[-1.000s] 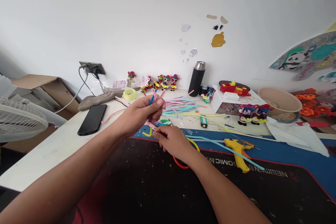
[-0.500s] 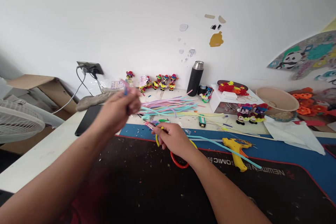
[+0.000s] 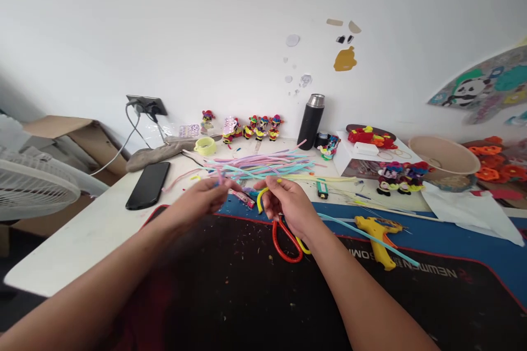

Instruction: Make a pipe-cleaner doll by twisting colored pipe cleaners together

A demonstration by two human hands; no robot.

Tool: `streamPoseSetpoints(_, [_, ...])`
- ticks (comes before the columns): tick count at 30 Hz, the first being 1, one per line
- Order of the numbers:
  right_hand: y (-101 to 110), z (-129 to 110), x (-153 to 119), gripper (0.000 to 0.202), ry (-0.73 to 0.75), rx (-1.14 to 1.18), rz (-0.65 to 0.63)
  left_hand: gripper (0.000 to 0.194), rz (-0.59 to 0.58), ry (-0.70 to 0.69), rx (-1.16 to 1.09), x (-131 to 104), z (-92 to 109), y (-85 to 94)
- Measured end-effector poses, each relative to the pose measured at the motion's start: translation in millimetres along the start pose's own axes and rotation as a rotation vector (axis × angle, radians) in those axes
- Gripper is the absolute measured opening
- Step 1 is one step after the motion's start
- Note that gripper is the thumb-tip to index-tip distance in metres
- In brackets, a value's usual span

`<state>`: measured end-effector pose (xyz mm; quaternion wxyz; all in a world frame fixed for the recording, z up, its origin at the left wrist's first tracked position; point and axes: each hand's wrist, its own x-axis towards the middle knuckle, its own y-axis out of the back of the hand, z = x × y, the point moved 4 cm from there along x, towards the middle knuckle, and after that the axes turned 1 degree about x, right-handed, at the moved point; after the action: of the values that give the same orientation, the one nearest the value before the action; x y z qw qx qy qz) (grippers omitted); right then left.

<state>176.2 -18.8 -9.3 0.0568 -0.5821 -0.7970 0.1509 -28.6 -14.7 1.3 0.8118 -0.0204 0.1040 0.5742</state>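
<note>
My left hand (image 3: 208, 196) is closed in a pinch, its fingertips blurred, with a small pink and blue piece (image 3: 220, 179) showing above them. Just to its right, the thumb and fingers of my right hand (image 3: 289, 200) grip a bent yellow fuzzy stem (image 3: 260, 201) that hangs in a curve. Below that palm, a red loop (image 3: 288, 247), shaped like a scissors handle, lies over the black mat; a yellow curve shows beside it. The two hands are close but apart. A pink-red printed tube (image 3: 242, 198) lies behind and between them.
Behind the hands lies a pile of pastel fuzzy stems (image 3: 263, 164). A yellow glue gun (image 3: 379, 238) and a blue stem (image 3: 370, 237) are on the right. The phone (image 3: 148, 186) sits left, a black thermos (image 3: 310, 123) and several small figures (image 3: 261, 128) along the wall.
My left hand has come down and right, toward my right hand, uncovering the phone and a yellow tape roll. My right hand has risen slightly, still gripping the yellow stem. The view shifted a little.
</note>
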Motion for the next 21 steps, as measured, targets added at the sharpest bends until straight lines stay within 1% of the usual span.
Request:
streamPoseSetpoints(1, [-2.6, 1.4, -0.8, 0.049, -0.005, -0.022, -0.031, 0.045, -0.063, 0.004, 0.055, 0.0, -2.1, -12.5])
streamPoseSetpoints(2, [-4.8, 2.7, -1.5, 0.048, -0.011, -0.044, -0.054, 0.046, -0.098, -0.005, 0.103, -0.1, -2.6, -20.9])
streamPoseSetpoints(3, [-6.6, 3.9, -2.1, 0.048, -0.016, -0.069, -0.074, 0.046, -0.133, -0.019, 0.146, -0.4, -2.3, -26.6])
streamPoseSetpoints(4, [-8.5, 5.1, -2.6, 0.048, -0.020, -0.098, -0.098, 0.046, -0.137, -0.034, 0.167, -0.8, -1.9, -28.7])
streamPoseSetpoints(7, [-13.3, 8.0, -3.8, 0.047, -0.036, -0.166, -0.173, 0.044, -0.115, -0.048, 0.196, -4.1, -3.2, -25.1])
streamPoseSetpoints(9, [-15.1, 10.1, -4.1, 0.047, -0.050, -0.183, -0.207, 0.045, -0.105, -0.019, 0.185, -7.7, -7.3, -20.3])
streamPoseSetpoints(11, [-15.8, 12.7, -3.8, 0.047, -0.059, -0.188, -0.226, 0.045, -0.119, 0.004, 0.162, -11.2, -11.3, -18.5])
streamPoseSetpoints(13, [-16.5, 16.4, -3.2, 0.047, -0.065, -0.195, -0.237, 0.043, -0.155, -0.014, 0.146, -13.8, -13.0, -21.6])
streamPoseSetpoints(15, [-18.1, 20.6, -3.0, 0.048, -0.070, -0.202, -0.252, 0.039, -0.206, -0.066, 0.140, -15.1, -12.6, -28.8])
streamPoseSetpoints(18, [-22.4, 24.5, -4.2, 0.047, -0.080, -0.226, -0.305, 0.035, -0.251, -0.120, 0.141, -16.3, -11.4, -35.9])
streamPoseSetpoints(19, [-23.6, 24.5, -4.9, 0.046, -0.083, -0.234, -0.320, 0.035, -0.243, -0.116, 0.156, -17.2, -10.9, -34.0])
streamPoseSetpoints(20, [-24.1, 23.8, -5.4, 0.045, -0.086, -0.236, -0.323, 0.035, -0.214, -0.103, 0.182, -18.3, -9.9, -28.5])
streamPoseSetpoints(21, [-23.9, 22.6, -5.7, 0.044, -0.090, -0.232, -0.313, 0.035, -0.167, -0.085, 0.219, -19.9, -8.0, -19.3])
